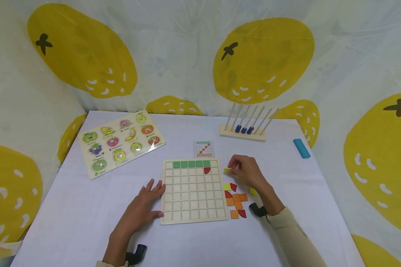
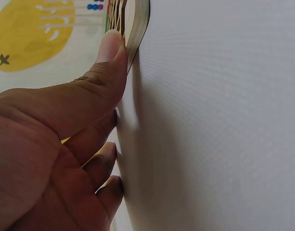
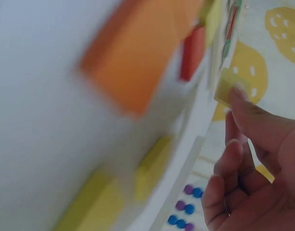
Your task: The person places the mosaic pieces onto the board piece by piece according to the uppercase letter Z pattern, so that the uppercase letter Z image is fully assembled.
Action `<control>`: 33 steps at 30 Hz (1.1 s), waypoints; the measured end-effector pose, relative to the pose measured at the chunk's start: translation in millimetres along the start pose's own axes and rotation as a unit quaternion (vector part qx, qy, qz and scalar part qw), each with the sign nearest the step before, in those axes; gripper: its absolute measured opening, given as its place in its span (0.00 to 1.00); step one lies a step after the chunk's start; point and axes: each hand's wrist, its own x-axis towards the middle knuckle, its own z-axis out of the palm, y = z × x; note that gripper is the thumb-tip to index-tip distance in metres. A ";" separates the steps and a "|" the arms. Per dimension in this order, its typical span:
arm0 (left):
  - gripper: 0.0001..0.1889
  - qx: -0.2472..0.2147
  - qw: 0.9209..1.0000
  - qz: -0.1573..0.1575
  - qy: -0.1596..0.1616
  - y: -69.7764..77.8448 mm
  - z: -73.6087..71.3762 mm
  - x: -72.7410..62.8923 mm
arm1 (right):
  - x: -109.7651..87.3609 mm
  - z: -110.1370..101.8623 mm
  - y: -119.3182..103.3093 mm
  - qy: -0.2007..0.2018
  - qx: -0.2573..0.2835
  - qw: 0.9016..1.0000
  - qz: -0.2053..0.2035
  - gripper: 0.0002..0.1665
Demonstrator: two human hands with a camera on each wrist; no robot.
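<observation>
While L hand (image 1: 143, 205) lies spread at the edge of the grid board (image 1: 190, 194), R hand (image 1: 247, 171) pinches a yellow sq (image 1: 227, 171)

Clock dirs are from the board's centre, 12 pointing away from the person. The grid board sits flat on the white cloth (image 1: 73, 207). Along its 12 o'clock edge, cells 2 to 6 hold green sqs (image 1: 192, 164); a red quarter-circle (image 1: 207, 170) lies in the next row, at abt 1, under the rightmost green.

L hand, btwn 8 and 9: loose, grasping nothing, fingers apart, thumb touching the board's rim. R hand, at 2: grasping the yellow sq btwn thumb and fingertip, just off the board's RH edge, other fingers loosely bent in the R wrist view. Can't tell how high the pc is above the cloth.

Loose pcs near the RH edge, btwn 3 and 4: orange sqs (image 1: 238, 205), red quarters (image 1: 242, 213), a flat yellow pc (image 1: 227, 186); another yellow pc (image 1: 253, 191) lies at 3, beside the R forearm.

Farther out: pattern card (image 1: 203, 149) at 12, right by the board; fruit puzzle (image 1: 129, 157) at 10; peg stand (image 1: 254, 137) w/ blue & purple beads (image 1: 244, 130) btwn 1 and 2; teal block (image 1: 302, 148) at 2, well apart. Curtain (image 1: 177, 48) w/ yellow fruit prints stands behind, at 12
</observation>
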 end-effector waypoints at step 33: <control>0.53 -0.006 1.000 0.006 0.003 -0.1 -0.4 -0.2 | 36.5 55.1 -73.7 -0.053 -0.045 0.997 -0.043 0.10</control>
